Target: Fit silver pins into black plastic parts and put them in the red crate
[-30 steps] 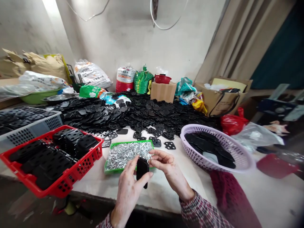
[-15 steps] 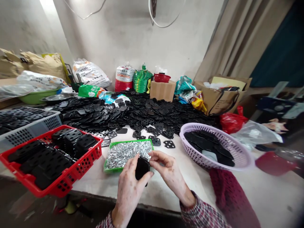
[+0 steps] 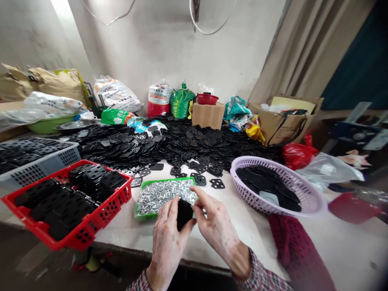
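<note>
My left hand [image 3: 169, 238] is closed around a flat black plastic plate [image 3: 184, 215] with rounded corners, held upright above the front of the table, its thumb along the near edge. At the plate's right edge is my right hand [image 3: 216, 224], thumb and fingers bent together; whatever small thing they pinch is hidden. Just beyond both hands lies a green tray [image 3: 145, 217] full of small silver metal pins [image 3: 165, 196]. Several loose black plates with holes [image 3: 217, 183] lie behind the tray.
A red basket [image 3: 119, 202] of stacked black plates stands at left, beside a grey basket [image 3: 39, 163]. At right is a lilac basket [image 3: 315, 206] with black plates, and a maroon knitted cloth [image 3: 292, 246]. A large heap of black plates [image 3: 188, 141] covers the table's back.
My right hand has shifted slightly right and down at the plate's edge, its index finger more raised. The plate has turned a little in my left hand.
</note>
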### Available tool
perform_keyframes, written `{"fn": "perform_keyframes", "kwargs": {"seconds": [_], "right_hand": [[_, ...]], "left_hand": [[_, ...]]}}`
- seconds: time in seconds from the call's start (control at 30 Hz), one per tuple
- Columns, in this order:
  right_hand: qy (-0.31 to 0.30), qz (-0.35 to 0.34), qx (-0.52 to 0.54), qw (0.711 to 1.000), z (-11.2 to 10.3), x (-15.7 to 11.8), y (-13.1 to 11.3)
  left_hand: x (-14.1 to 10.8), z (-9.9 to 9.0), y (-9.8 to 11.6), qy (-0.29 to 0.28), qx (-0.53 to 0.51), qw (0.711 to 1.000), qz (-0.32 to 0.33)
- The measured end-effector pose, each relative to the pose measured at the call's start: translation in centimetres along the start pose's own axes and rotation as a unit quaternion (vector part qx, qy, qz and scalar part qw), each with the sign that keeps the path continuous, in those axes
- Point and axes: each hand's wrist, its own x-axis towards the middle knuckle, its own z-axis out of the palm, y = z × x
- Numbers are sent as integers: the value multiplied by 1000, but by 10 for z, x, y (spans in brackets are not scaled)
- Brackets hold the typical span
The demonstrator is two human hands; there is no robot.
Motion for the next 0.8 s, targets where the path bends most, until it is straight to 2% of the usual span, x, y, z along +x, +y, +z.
{"fn": "perform_keyframes", "kwargs": {"seconds": [0.17, 0.27, 0.37, 0.47, 0.8], "right_hand": [[-11, -7, 5, 1000, -1, 0, 1], [-12, -11, 32, 999, -2, 0, 4], [11, 20, 101, 995, -2, -1, 9], [23, 53, 154, 986, -1, -2, 12], [29, 26, 101, 994, -3, -6, 9]], "left_hand": [[2, 0, -1, -10, 7, 1000, 1], [6, -2, -3, 3, 19, 1000, 1], [10, -5, -4, 5, 9, 1000, -20], [10, -6, -2, -25, -24, 998, -51], [2, 1, 1, -17, -28, 999, -29]]}}
